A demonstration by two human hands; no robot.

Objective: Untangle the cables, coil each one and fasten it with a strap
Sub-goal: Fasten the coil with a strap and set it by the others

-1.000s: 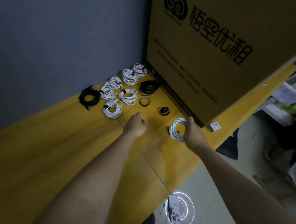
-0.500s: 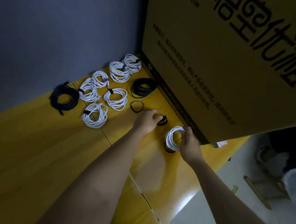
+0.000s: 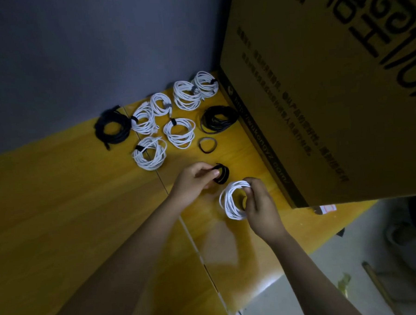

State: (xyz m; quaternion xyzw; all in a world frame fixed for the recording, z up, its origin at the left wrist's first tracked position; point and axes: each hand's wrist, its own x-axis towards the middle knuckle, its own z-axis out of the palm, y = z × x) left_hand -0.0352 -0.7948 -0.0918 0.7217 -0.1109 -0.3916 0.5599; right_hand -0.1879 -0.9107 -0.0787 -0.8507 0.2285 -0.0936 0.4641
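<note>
cables are what this is about, though the biggest thing in the room is the cardboard box standing on the right of the yellow bench, hard against the wall. far along the bench lie the finished coils: six white bundles, each with a dark strap, plus a black coil at the far left and another black coil by the box. a loose strap ring sits just near of that one.

nearer, the right hand has its grip pinched on a white cable coil, held just above the bench close to the box's near corner. this coil shows no strap yet.

the change is with the left hand. a second ago it was a bare fist short of the straps; now it has reached across, and its fingertips pinch the small black strap roll, which looks tipped up off the bench. the head has also leaned in, so everything sits larger in view.

to my eye that means coiling is over for this cable and fastening begins: the strap must come round the white loops.
</note>
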